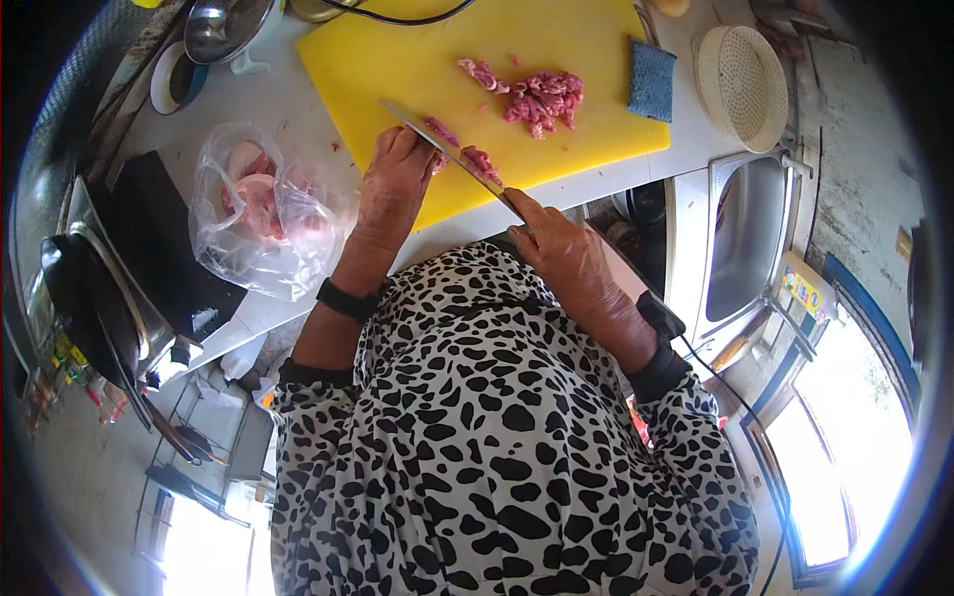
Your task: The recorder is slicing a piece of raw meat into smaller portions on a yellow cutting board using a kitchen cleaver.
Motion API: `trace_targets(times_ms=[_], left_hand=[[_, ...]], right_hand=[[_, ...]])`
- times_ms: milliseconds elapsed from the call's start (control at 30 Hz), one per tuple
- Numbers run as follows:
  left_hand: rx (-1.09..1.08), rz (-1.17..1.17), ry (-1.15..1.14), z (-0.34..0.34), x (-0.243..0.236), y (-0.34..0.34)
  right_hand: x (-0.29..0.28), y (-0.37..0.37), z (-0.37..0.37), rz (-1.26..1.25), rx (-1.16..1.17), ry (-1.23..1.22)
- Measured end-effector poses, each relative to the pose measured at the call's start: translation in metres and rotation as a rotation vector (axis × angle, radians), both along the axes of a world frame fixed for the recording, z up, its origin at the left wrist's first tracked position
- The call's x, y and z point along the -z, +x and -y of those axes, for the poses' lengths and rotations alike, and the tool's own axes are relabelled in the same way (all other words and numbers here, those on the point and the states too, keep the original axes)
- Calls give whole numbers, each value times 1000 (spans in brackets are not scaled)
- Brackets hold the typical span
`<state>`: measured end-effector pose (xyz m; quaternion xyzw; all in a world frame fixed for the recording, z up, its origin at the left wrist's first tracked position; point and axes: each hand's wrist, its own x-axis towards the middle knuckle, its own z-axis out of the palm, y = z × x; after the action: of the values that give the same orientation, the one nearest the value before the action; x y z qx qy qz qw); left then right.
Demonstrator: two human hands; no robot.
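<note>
My right hand (571, 253) is wrapped round the handle of a kitchen knife (452, 151), its long blade slanting up and to the left over the near edge of a yellow cutting board (388, 60). Curled at the left side of the blade, the fingers of my left hand (393, 179) press on a small piece of raw meat (439, 163), partly hidden by them. Cut strips of meat (481, 164) lie along the blade's other side. Farther back on the board is a heap of chopped raw meat (545, 102).
Left of the board sits a clear plastic bag (214, 233) with raw meat in it. A blue scouring pad (651, 81) rests on the board's right edge, near a woven-looking basket (740, 87). A sink (750, 238) is at the right; a metal bowl (224, 30) stands far left.
</note>
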<state>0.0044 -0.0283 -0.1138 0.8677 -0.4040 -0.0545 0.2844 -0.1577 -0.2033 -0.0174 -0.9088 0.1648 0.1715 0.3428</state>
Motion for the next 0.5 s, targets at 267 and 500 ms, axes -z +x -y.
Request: trace_targets(times_ms=[267,500], left_hand=[[-22,-80,-62,-2,-6,1],[7,-66,-63,1,-4,0]], right_hand=[[0,26,8,-136,57,204],[39,71,-13,140,66,112]])
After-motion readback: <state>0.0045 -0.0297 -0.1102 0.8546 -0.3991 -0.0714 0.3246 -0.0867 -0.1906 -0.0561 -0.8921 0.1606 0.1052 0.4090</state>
